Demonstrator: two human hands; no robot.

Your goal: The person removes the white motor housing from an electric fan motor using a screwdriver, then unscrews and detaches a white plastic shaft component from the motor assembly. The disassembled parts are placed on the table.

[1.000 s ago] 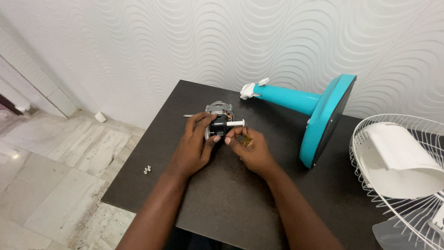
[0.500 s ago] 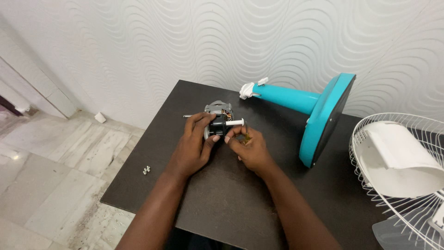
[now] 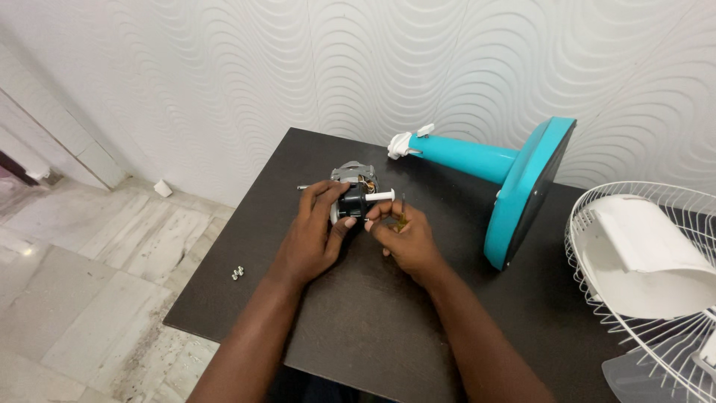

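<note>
On the dark tabletop (image 3: 373,328) just ahead of us, our 2 forearms reach forward and meet at a small fan motor (image 3: 353,195) near the middle of the far half of the table. Our left hand (image 3: 313,239) wraps around the motor's black body, fingers curled over the top and thumb pressed against its near face, so it holds the motor firmly. Our right hand (image 3: 406,240) sits just beside it, fingertips pinched narrowly on a thin screwdriver (image 3: 402,212) close to the white shaft (image 3: 380,195) that sticks out of the motor toward the right. Near the table's left edge lie 2 small screws (image 3: 238,272), well apart from both hands. Farther back, a teal fan stand (image 3: 488,175) lies on its side, its round base facing right. At the right edge we see a white wire fan guard (image 3: 641,254), and beyond everything stands a white wall with a wavy relief (image 3: 298,67).
</note>
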